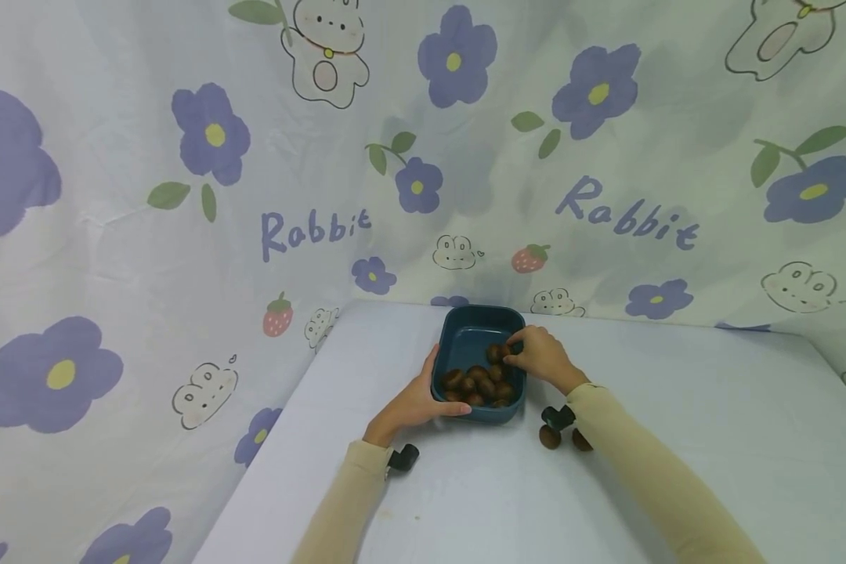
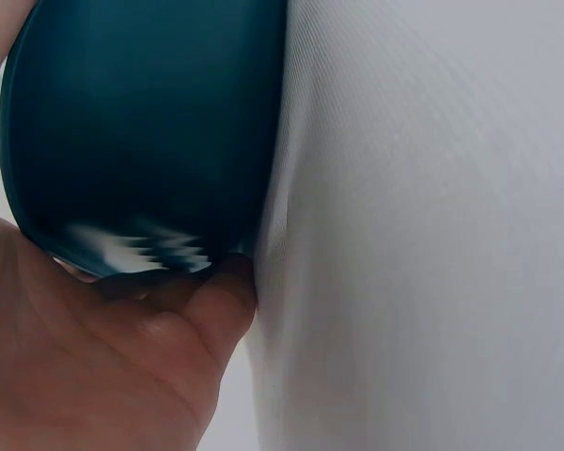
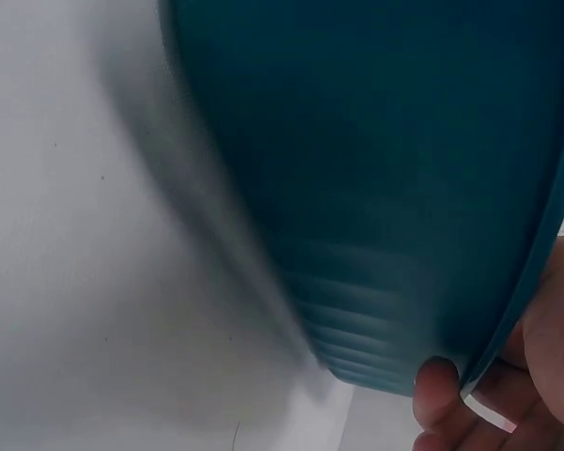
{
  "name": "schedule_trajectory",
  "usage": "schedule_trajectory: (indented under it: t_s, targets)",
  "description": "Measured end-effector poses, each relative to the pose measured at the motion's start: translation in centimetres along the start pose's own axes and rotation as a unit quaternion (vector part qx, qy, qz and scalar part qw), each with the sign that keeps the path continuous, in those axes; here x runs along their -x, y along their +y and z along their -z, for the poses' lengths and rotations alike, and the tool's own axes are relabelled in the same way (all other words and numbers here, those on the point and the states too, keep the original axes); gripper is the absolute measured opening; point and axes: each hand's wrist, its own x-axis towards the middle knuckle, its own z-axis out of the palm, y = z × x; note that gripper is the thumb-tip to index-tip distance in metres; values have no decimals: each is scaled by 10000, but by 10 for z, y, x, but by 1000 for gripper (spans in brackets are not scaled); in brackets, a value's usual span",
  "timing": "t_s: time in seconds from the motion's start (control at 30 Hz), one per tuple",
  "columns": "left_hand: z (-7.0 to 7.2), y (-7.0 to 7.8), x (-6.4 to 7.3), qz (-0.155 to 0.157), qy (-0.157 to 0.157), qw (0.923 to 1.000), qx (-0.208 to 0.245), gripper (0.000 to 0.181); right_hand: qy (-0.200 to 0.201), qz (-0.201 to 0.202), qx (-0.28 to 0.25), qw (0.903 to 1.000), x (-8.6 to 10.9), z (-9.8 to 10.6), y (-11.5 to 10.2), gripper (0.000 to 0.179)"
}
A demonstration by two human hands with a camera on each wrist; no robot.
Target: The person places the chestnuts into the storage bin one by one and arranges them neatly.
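Observation:
A dark teal, rounded rectangular container (image 1: pixel 475 417) stands on the table, holding several glossy brown chestnuts (image 1: pixel 485 387) heaped toward its near end. My left hand (image 1: pixel 414 401) grips its near left corner, the thumb along the front wall and the fingers along the left side. In the left wrist view that hand (image 2: pixel 122 348) curls against the teal wall. Over the right rim reaches my right hand (image 1: pixel 544 356), its fingertips pinching a chestnut inside the container. The right wrist view shows the right hand's fingers (image 3: pixel 437 390) at the rim; the chestnut is hidden there.
Two brown chestnuts lie on the white table near the right forearm, one (image 1: pixel 550 437) in plain view and another (image 1: pixel 581 440) partly behind the sleeve. A hanging cloth (image 1: pixel 465 141) with flowers and rabbits rises behind the table. Dark wrist cameras sit on both wrists.

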Motion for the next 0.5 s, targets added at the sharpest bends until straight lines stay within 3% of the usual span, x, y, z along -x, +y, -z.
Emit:
schedule_trajectory:
  t_s: [0.5]
  targets:
    - [0,-1,0,20,8,10000,-66,140,-238,-127,-27,9996,-4,-5,-4,30]
